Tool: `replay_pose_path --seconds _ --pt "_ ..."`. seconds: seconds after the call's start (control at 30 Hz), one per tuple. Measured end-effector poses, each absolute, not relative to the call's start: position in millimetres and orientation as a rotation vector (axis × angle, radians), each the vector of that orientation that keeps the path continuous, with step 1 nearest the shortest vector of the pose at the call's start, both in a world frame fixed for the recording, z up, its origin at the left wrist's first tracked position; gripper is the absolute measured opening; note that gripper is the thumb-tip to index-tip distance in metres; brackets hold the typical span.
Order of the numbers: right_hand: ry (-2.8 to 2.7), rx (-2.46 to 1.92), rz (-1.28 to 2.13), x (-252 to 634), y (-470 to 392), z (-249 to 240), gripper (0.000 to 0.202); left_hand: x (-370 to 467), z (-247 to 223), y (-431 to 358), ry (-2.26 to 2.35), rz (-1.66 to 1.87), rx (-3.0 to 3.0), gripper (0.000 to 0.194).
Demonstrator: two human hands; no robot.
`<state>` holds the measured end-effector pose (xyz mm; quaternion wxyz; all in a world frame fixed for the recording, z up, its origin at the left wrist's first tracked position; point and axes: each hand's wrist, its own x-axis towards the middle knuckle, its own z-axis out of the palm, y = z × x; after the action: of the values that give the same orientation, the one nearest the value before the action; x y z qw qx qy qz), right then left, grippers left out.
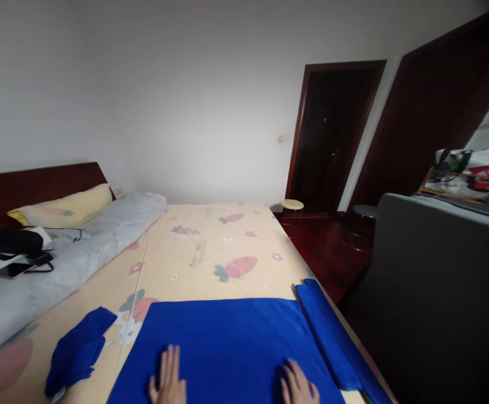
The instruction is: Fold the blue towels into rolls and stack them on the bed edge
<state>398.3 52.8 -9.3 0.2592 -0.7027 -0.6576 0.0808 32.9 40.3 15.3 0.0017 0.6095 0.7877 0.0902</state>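
Blue cloth (227, 342) right under me, spread flat across the near end of the bed, its far edge running straight across the sheet. My left hand (169, 379) lies palm down on it, fingers stretched out and close together, gripping nothing. My right hand (298, 386) is flat on the same cloth further right, fingers pointing away from me, also holding nothing; its lower part is cut off by the bottom of the view.

Just to the right, a folded blue strip (326, 336) lies along the cloth's right side, touching it near the far corner and running down the bed's edge. On the left, apart from the cloth, a small crumpled blue piece (78, 350) sits on the bed sheet (211, 247), pale yellow with carrot and flower prints.

Further left, a grey rolled quilt (59, 261) stretches toward the dark headboard (38, 185), a yellow pillow (65, 209) above it and a phone (15, 270) lying on it with black cables. Beyond the bed's far corner stands a small round stool (291, 205) before a dark doorway (337, 134). A grey sofa back (438, 280) fills the right.
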Motion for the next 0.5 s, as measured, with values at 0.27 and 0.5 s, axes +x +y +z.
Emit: replay_pose_path --seconds 0.27,0.5 --pt "-2.142 -1.605 0.631 282.5 58.3 18.5 0.047 162.2 -11.2 58.7 1.794 0.193 2.12 0.082" --pt "-1.977 -1.805 0.384 404.0 42.9 -26.4 0.044 42.6 -15.3 15.9 2.296 0.104 1.974 0.077"
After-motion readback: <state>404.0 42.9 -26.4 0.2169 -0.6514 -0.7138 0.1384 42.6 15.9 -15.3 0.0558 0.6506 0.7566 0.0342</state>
